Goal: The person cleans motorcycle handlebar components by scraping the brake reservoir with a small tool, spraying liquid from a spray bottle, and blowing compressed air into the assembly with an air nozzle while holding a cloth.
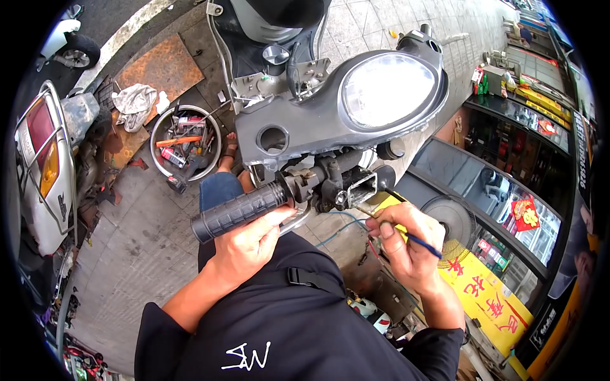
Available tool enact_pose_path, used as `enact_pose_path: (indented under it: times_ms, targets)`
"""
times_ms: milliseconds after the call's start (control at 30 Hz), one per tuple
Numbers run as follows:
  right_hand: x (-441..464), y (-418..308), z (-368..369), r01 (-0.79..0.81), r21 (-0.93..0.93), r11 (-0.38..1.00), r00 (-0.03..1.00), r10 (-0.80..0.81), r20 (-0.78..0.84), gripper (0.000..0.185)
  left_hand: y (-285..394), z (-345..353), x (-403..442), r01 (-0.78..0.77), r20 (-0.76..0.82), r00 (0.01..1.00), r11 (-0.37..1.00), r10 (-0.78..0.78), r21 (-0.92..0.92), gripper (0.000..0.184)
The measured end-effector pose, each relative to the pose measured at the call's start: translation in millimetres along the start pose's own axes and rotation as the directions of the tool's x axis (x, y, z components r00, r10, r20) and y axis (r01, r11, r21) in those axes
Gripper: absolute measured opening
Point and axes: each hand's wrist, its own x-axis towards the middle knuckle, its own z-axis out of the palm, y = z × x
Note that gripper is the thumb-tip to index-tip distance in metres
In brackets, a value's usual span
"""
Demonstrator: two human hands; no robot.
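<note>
A black ribbed handlebar grip [238, 213] points toward me on the left. My left hand [248, 247] is closed against its underside, close to a silver lever [296, 220]. Farther along the bar sits an open rectangular reservoir [363, 188], dark inside with a metal rim. My right hand [410, 244] pinches a thin tool with a dark blue handle [424, 246]; its slim shaft reaches to the reservoir's near edge. Whether the tip touches is too small to tell. Above the bar is the scooter's grey front cowl with a large headlight [389, 89].
A round metal basin [155, 143] of tools and a spray can stands on the paving at left. Beyond it lie a rusty plate [166, 70] and a crumpled rag [134, 106]. Another scooter [47, 171] is parked far left. At right are a fan [448, 222], yellow sign [486, 295] and glass shopfront.
</note>
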Motion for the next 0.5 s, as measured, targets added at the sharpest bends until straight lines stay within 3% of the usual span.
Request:
enact_pose_path:
  times_ms: [267, 333, 500]
  targets:
    - [-1.2, -6.8, 0.2, -0.001, 0.006, 1.000, 1.000, 0.001, 0.006, 0.006, 0.6, -1.8, -1.7, 0.021, 0.009, 1.000, 1.000, -0.021, -0.009, 0.034]
    - [-1.3, -1.3, -1.7, -0.076, 0.028, 0.997, 0.997, 0.076, -0.008, 0.007, 3.1, -3.4, 0.7, -0.013, 0.027, 1.000, 1.000, 0.013, -0.010, 0.029]
    - [-3.5, -2.1, 6.3, 0.044, 0.023, 0.999, 0.998, -0.043, -0.045, 0.009, -1.4, -2.8, 0.3, -0.023, 0.031, 0.999, 1.000, 0.023, 0.002, 0.029]
